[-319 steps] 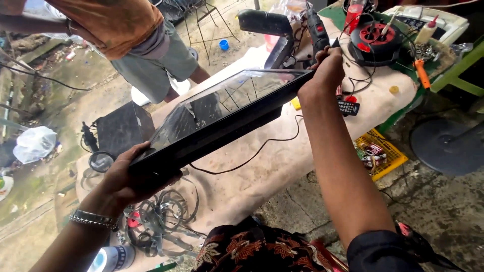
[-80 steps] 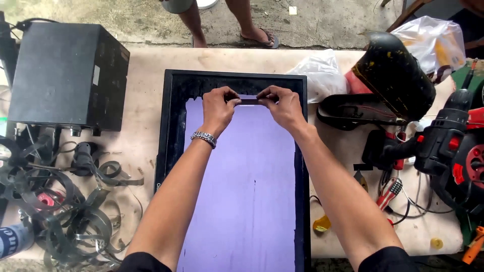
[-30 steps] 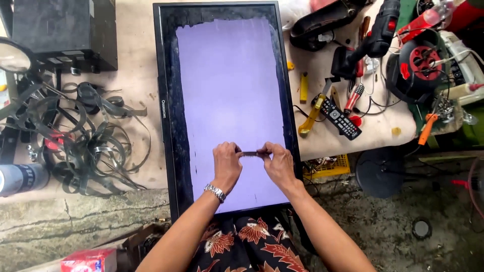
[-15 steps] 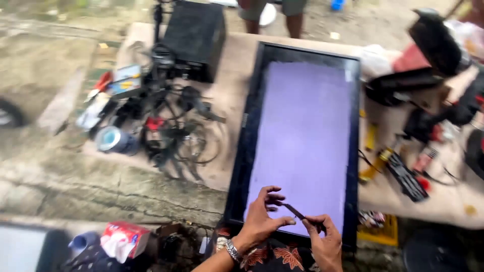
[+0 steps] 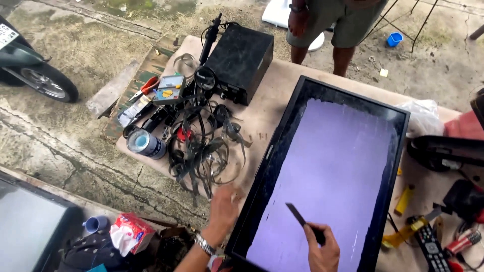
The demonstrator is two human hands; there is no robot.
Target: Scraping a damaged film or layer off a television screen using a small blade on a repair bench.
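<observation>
The right hand (image 5: 322,249) is closed around a thin dark strip (image 5: 299,217), which rises over the near part of the flat screen panel (image 5: 333,176). The left hand (image 5: 223,209) rests with fingers loosely spread on the table (image 5: 267,108), just beside the panel's left edge. Tangled black straps (image 5: 201,151) lie further left of the panel.

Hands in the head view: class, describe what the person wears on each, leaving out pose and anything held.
Both hands are bare, without gloves or visible sleeves. The left hand has a silver metal link bracelet at the wrist. The right hand shows no jewellery.
</observation>
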